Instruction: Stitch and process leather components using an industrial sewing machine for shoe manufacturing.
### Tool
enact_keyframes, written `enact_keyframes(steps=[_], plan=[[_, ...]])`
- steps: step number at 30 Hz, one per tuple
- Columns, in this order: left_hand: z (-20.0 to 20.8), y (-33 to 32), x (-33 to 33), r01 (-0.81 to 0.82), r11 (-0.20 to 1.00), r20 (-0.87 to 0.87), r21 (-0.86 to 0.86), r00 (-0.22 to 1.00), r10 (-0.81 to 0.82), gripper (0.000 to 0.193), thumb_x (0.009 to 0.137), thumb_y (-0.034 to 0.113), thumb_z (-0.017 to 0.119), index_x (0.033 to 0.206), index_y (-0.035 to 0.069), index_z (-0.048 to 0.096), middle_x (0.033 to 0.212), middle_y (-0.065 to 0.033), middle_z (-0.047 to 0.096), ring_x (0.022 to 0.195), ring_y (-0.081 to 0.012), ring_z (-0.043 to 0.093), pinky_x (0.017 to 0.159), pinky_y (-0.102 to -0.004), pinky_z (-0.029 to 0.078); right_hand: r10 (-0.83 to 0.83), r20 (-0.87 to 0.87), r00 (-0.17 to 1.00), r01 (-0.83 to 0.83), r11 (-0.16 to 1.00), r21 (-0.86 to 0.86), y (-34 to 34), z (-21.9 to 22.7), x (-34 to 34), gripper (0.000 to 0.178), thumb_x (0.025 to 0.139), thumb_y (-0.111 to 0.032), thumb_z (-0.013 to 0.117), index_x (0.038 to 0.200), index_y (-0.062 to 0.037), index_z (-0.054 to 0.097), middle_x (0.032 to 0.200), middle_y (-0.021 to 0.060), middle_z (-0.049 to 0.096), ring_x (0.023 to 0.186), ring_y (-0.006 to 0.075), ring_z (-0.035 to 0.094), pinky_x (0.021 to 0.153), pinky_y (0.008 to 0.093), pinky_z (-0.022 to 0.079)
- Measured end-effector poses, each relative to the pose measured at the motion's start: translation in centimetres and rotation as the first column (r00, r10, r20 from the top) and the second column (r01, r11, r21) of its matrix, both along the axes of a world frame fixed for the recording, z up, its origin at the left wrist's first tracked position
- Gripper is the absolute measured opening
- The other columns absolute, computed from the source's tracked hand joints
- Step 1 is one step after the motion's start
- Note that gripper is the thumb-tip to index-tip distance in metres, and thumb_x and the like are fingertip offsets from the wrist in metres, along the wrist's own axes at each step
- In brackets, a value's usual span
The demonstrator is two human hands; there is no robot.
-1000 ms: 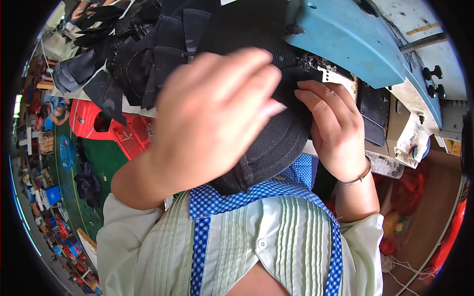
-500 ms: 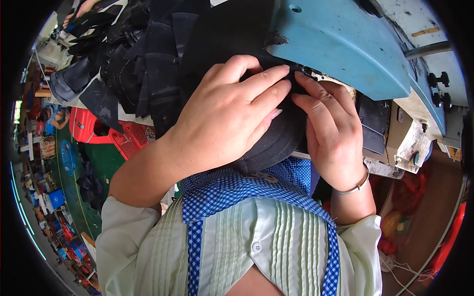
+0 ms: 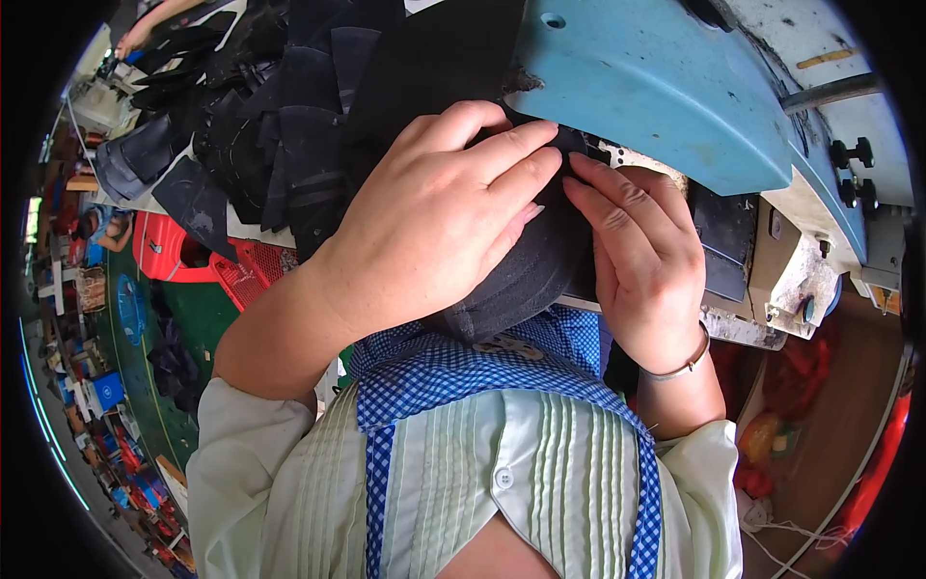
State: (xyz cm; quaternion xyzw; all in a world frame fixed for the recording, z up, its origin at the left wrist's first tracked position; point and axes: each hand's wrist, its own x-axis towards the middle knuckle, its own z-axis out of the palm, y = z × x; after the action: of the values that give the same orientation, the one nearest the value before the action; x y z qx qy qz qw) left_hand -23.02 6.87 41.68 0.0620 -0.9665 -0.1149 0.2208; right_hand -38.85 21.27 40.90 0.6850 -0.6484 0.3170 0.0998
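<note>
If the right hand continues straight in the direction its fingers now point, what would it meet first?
Probably the fingertips of the left hand, just ahead of the right hand over the black piece; their exact heights are unclear from this view.

The black fabric piece is dull and finely textured, with a rounded outer border along which faint curved lines run parallel to the rim. It lies bent rather than flat, its far part on the table and its near part reaching past the near edge, where the rounded end slopes down. Its middle is partly covered, and its far limit cannot be made out.
</note>
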Motion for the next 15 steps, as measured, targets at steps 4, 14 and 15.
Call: enact_keyframes(steps=[4,14,15], plan=[[0.2,-0.3,-0.2,-0.020,1.000,0.009,-0.006,1.000,0.020,0.032,0.086,0.015,0.072,0.115,0.002,0.070,0.124,-0.0083,0.067,0.113,-0.0275,0.059,0.096,-0.0389,0.048,-0.001,0.008,1.000,0.001,1.000,-0.008,0.0,-0.1,0.0,0.034,0.074,0.009,0.067,0.108,0.0029,0.073,0.115,0.0134,0.072,0.095,0.0304,0.067,0.085,0.0390,0.056],[0.3,-1.5,-0.5,-0.034,0.999,0.006,-0.032,0.999,0.035,0.036,0.085,0.016,0.074,0.120,0.008,0.069,0.110,-0.0077,0.070,0.101,-0.0300,0.060,0.091,-0.0399,0.048,0.004,0.006,1.000,-0.004,1.000,-0.019,0.1,-0.3,-0.1,0.036,0.074,0.008,0.066,0.108,0.0031,0.073,0.117,0.0137,0.072,0.094,0.0300,0.066,0.085,0.0389,0.055],[0.3,-1.6,-0.5,-0.032,0.998,-0.004,-0.048,0.999,0.032,0.034,0.084,0.016,0.073,0.116,0.006,0.069,0.108,-0.0076,0.069,0.110,-0.0310,0.060,0.094,-0.0410,0.048,0.003,0.006,1.000,-0.003,1.000,-0.019,0.1,-0.3,-0.1,0.036,0.074,0.008,0.066,0.108,0.0031,0.073,0.117,0.0137,0.072,0.094,0.0300,0.066,0.085,0.0389,0.055]])
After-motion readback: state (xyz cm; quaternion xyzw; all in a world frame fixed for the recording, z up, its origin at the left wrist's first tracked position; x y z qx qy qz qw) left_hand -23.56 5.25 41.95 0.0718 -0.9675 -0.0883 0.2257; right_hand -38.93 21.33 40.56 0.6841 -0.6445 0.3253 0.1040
